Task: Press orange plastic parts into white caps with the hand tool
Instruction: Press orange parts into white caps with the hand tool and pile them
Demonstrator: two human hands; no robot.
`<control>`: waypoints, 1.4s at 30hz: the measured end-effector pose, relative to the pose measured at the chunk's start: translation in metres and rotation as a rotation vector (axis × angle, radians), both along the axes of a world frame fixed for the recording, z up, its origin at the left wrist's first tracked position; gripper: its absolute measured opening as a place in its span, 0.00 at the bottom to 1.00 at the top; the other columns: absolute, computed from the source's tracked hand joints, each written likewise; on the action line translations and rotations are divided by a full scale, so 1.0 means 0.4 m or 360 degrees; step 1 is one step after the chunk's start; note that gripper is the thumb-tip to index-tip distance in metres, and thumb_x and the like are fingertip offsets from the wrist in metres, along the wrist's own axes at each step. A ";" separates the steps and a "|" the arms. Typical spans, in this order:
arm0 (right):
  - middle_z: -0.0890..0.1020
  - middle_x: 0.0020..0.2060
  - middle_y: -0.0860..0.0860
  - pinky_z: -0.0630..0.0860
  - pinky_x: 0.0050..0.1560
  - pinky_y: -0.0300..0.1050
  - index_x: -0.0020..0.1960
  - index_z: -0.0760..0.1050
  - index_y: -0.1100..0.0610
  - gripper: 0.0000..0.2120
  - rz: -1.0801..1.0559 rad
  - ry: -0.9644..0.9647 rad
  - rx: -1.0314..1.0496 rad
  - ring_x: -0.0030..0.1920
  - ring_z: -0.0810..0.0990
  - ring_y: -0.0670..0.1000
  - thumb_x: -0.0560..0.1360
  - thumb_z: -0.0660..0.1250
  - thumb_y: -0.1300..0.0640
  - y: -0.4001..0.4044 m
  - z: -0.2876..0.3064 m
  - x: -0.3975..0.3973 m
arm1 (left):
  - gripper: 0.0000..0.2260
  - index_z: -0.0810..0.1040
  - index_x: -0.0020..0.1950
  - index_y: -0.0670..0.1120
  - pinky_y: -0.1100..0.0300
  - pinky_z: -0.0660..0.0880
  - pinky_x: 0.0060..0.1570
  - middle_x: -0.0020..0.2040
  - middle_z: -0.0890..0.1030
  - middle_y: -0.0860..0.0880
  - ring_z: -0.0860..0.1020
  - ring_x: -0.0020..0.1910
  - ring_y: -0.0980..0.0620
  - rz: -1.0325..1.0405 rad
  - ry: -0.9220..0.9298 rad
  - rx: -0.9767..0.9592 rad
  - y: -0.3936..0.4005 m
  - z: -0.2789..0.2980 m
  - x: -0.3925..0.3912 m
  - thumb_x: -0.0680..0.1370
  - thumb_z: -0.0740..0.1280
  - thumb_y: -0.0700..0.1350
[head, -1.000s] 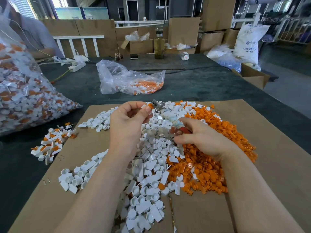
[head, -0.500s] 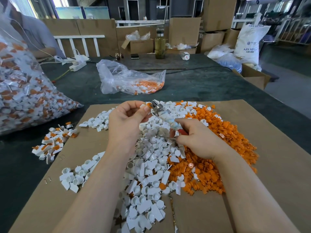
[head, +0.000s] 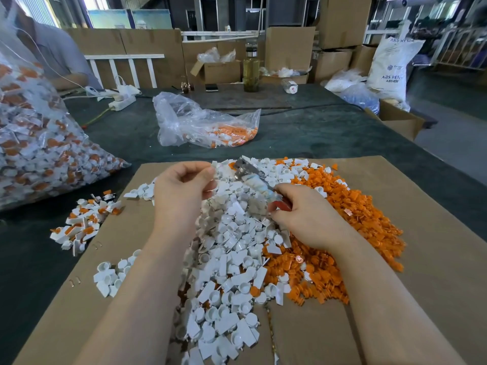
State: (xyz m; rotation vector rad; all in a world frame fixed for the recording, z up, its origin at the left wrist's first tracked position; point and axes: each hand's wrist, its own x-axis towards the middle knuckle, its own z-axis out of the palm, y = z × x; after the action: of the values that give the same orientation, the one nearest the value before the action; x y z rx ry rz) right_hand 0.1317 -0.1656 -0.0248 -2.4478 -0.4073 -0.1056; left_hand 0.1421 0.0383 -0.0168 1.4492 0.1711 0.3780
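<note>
Brown cardboard sheet (head: 408,233) lies flat on the dark green worktop (head: 316,133) and carries the loose stock. White caps (head: 226,259) form a heap down the middle of the sheet; orange plastic parts (head: 363,222) form a second heap touching it on the right. Both hands are raised over the far end of the white heap.

The left hand (head: 181,191) has fingers curled with the thumb pressed against the fingertips, pinching a small white piece; what that piece is cannot be told. The right hand (head: 305,217) grips the hand tool (head: 253,177) by its red handle end. The tool's shaft points up and to the left, and its metal head sits just beside the left hand's fingertips. Contact between head and held piece cannot be confirmed.

A small pile of assembled white-and-orange pieces (head: 81,222) lies at the left edge of the cardboard, partly on the worktop. A large clear bag (head: 39,143) filled with such pieces stands at far left. A second, nearly flat clear bag (head: 203,125) holding some orange and white pieces rests on the worktop beyond the cardboard.
</note>
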 end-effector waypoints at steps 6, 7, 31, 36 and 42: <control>0.71 0.30 0.45 0.63 0.32 0.42 0.34 0.66 0.47 0.15 -0.0119 -0.0036 0.0110 0.30 0.69 0.45 0.78 0.65 0.56 -0.010 -0.002 0.006 | 0.02 0.83 0.48 0.45 0.65 0.77 0.37 0.41 0.83 0.49 0.79 0.34 0.57 0.0163 0.0197 0.0092 0.066 -0.011 0.021 0.77 0.71 0.39; 0.71 0.29 0.45 0.63 0.31 0.42 0.34 0.67 0.47 0.15 -0.0109 -0.0032 0.0116 0.29 0.69 0.45 0.78 0.65 0.57 -0.010 -0.001 0.006 | 0.03 0.83 0.47 0.46 0.66 0.76 0.36 0.41 0.83 0.50 0.79 0.35 0.57 0.0111 0.0208 0.0155 0.061 -0.011 0.021 0.77 0.71 0.39; 0.76 0.35 0.45 0.65 0.31 0.43 0.41 0.70 0.48 0.06 -0.0278 -0.0062 -0.0156 0.35 0.74 0.46 0.75 0.65 0.51 -0.026 -0.016 0.022 | 0.06 0.85 0.53 0.49 0.58 0.72 0.36 0.47 0.85 0.50 0.77 0.37 0.54 0.0697 0.0370 0.1101 0.151 -0.029 0.018 0.77 0.71 0.44; 0.76 0.37 0.44 0.68 0.31 0.42 0.48 0.73 0.49 0.03 -0.0577 -0.0031 -0.0300 0.37 0.75 0.46 0.75 0.63 0.51 -0.051 -0.030 0.034 | 0.10 0.84 0.56 0.45 0.51 0.72 0.39 0.50 0.83 0.40 0.77 0.45 0.40 0.0748 0.0889 0.1592 0.230 -0.059 0.022 0.78 0.67 0.39; 0.77 0.36 0.49 0.68 0.30 0.42 0.41 0.69 0.50 0.04 -0.0805 0.0042 -0.0349 0.36 0.75 0.50 0.73 0.63 0.52 -0.067 -0.030 0.040 | 0.10 0.80 0.59 0.36 0.48 0.71 0.42 0.52 0.79 0.35 0.76 0.48 0.37 0.0835 0.0989 0.1590 0.245 -0.069 0.024 0.79 0.64 0.36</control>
State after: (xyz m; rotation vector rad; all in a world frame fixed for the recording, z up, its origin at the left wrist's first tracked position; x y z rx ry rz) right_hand 0.1477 -0.1923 -0.0368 -2.7134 0.2331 -0.2530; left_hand 0.1517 0.1362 -0.0443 2.4894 0.9838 0.4474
